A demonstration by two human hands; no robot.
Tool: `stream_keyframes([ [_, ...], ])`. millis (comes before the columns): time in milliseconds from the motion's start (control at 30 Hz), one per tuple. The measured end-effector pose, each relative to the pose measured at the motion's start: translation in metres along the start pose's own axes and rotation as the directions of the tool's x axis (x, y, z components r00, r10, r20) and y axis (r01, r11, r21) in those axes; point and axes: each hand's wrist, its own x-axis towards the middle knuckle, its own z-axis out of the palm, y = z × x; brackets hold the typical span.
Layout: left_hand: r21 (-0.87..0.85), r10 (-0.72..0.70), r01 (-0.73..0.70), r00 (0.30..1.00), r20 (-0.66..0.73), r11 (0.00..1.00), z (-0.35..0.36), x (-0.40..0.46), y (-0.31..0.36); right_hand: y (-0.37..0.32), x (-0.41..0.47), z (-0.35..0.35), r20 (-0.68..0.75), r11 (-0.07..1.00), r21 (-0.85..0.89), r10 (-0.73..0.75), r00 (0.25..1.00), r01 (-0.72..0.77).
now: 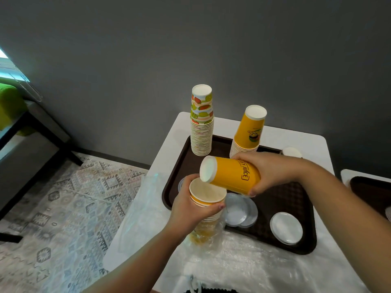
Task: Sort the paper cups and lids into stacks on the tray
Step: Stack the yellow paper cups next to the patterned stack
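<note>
Two hands busy here; left hand [190, 210] is wrapped round the top of a sleeve of nested yellow cups [206, 205], mouth up, still half in its plastic wrap [209, 233] at the tray's [275, 199] near-left edge; right hand [268, 172] grips a single yellow cup [230, 174] lying nearly sideways, base pointing left, just above the sleeve's mouth; its side reads "JUICE", the rest hidden; the upside-down yellow stack [248, 132] sits up and right, closest to the right hand, so I'd guess it needs flipping base-up; fruit-print stack [201, 121] stands further left; lids [241, 209] lie loose on the tray.
</note>
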Motion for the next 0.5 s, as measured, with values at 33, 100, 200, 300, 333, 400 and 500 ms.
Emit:
stream_keyframes([
  [33,-0.005,-0.003,0.003,1.0,0.0,1.0,0.0,0.0,0.0,0.001,0.004,0.005,0.004,1.0,0.005,0.007,1.0,-0.007],
  [100,-0.002,-0.01,0.01,1.0,-0.003,1.0,0.0,0.001,0.0,0.003,0.01,0.012,-0.033,0.999,0.042,-0.005,0.999,0.006],
  [200,0.026,0.002,-0.001,1.0,-0.024,1.0,0.0,0.002,0.0,-0.001,0.013,0.004,-0.279,0.972,0.223,-0.004,0.96,0.069],
  [300,0.029,-0.012,0.013,0.999,-0.031,0.999,-0.001,0.002,0.0,-0.005,0.018,-0.02,-0.614,0.849,0.481,0.147,0.776,0.219],
  [333,0.028,-0.017,0.018,0.999,-0.03,0.999,-0.001,0.003,-0.001,-0.001,0.023,-0.029,-0.675,0.801,0.536,0.22,0.704,0.264],
  [400,0.033,-0.021,0.021,0.999,-0.028,0.999,0.0,0.004,-0.001,0.009,0.033,-0.041,-0.737,0.743,0.583,0.313,0.599,0.329],
  [500,0.041,-0.02,0.021,0.999,-0.029,0.999,0.0,0.005,0.0,0.029,0.05,-0.045,-0.738,0.691,0.634,0.407,0.538,0.347],
])
